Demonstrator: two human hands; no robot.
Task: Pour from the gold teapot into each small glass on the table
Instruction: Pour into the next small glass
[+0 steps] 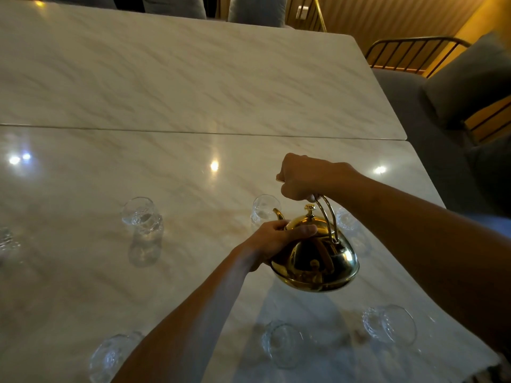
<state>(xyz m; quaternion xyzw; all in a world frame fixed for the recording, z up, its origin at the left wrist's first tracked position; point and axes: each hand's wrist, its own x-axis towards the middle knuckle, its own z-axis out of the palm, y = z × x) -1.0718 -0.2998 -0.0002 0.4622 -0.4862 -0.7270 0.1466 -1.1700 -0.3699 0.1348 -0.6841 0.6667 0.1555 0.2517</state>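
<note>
The gold teapot (315, 261) hangs above the marble table (193, 87), tilted forward with its spout toward a small clear glass (264, 210). My right hand (307, 178) grips the top of its arched handle. My left hand (279, 239) presses on the lid and left side of the pot. Another glass (345, 219) stands just behind the handle, partly hidden. Further glasses stand at the left (142, 215), the far left edge (7, 241), and near me at the lower left (109, 357), the lower middle (282, 345) and the lower right (390, 324).
A seam runs across the table between its two slabs. Grey upholstered chairs (456, 87) with gold metal frames stand at the right and along the far side. A white cloth lies under the nearest glasses.
</note>
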